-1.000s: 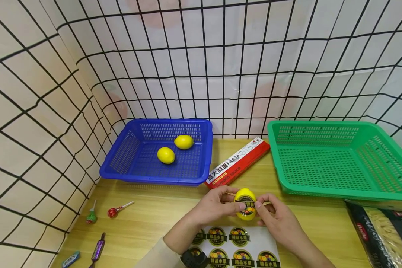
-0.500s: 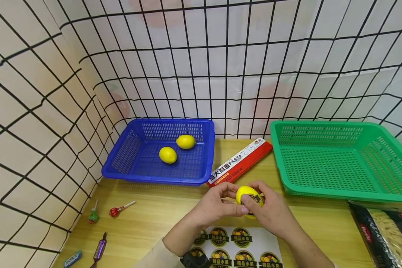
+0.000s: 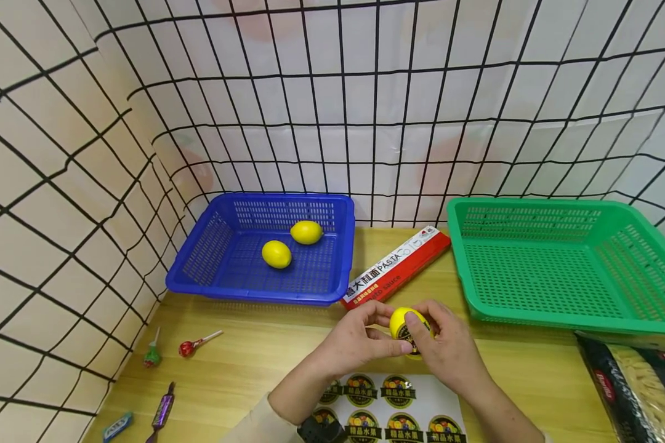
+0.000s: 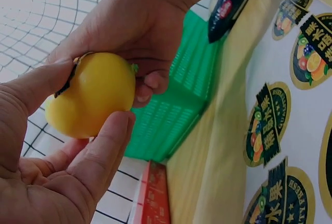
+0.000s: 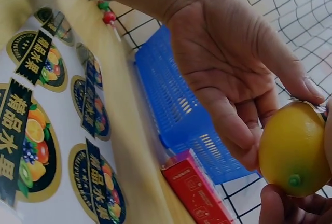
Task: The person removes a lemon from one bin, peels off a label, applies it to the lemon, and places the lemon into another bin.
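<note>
Over the table a yellow lemon (image 3: pixel 400 316) is held between both hands. It bears a round black-and-gold fruit sticker (image 3: pixel 406 336), partly covered by a thumb. My left hand (image 3: pixel 350 339) pinches the lemon from the left, thumb in front at the sticker's lower edge. From the right, my right hand (image 3: pixel 450 352) grips it, its thumb lying across the sticker. In the left wrist view, the dark sticker edge shows on the lemon (image 4: pixel 106 92) under the left thumb. The right wrist view shows the green tip of the lemon (image 5: pixel 290 149). A sticker sheet (image 3: pixel 440 394) lies just below the hands.
Two lemons lie in a blue basket (image 3: pixel 244 294) at the back left. A green basket (image 3: pixel 537 314) stands at the right. Between them is a red pasta box (image 3: pixel 399 267). Lollipops (image 3: pixel 186 349) and wrapped candies (image 3: pixel 163 411) lie left; a black pasta bag (image 3: pixel 606 381) lies right.
The right hand has moved in from the sticker's right edge to grip the lemon, its thumb now across the sticker. The lemon has turned and tilted slightly.
</note>
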{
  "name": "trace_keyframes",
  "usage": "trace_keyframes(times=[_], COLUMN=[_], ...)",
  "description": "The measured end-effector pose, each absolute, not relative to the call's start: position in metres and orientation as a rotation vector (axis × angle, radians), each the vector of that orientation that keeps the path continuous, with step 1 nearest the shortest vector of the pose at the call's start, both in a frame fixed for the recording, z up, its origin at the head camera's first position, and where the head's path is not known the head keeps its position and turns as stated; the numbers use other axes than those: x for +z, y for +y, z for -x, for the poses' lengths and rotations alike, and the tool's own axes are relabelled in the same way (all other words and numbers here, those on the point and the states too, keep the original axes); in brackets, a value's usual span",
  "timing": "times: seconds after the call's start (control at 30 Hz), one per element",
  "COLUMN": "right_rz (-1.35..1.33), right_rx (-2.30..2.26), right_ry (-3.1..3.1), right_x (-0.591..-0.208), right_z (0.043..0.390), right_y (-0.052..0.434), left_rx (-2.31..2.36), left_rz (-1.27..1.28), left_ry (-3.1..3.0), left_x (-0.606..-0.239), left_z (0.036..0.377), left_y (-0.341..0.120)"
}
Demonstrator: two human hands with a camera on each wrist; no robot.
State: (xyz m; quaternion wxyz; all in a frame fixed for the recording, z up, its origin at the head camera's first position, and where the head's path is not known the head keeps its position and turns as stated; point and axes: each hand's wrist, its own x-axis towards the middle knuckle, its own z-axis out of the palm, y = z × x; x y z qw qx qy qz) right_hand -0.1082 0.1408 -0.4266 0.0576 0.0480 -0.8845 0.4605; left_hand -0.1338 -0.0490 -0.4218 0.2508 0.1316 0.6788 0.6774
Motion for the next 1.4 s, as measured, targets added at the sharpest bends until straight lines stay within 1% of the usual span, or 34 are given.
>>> trace_keyframes(times=[0.3, 0.53, 0.83, 0.97, 1.1, 1.4], right_rz=[-0.109, -0.026, 0.059, 0.078, 0.039, 0.022], right_rx=[1.397, 1.381, 1.491, 1.695, 1.846, 1.756], right_ry=[-2.617, -2.654, -2.633, -2.596, -2.595, -2.602], right_x=[-0.429, -0.429, -0.436, -0.438, -0.439, -0.438], right_z=[0.108, 0.110, 0.112, 0.114, 0.116, 0.117], right_y=[0.142, 0.141, 0.140, 0.140, 0.140, 0.141], left_rx=[1.848, 1.802, 1.685, 1.800, 1.876, 1.766], left_rz=[-0.381, -0.399, -0.527, -0.436, -0.327, -0.374], left_ry=[1.837, 1.896, 2.095, 2.100, 2.050, 2.048], left_x=[-0.423, -0.422, -0.427, -0.427, -0.428, -0.429], left_z=[0.136, 0.133, 0.136, 0.141, 0.143, 0.142], left_y=[-0.046, -0.046, -0.051, -0.054, -0.055, -0.053])
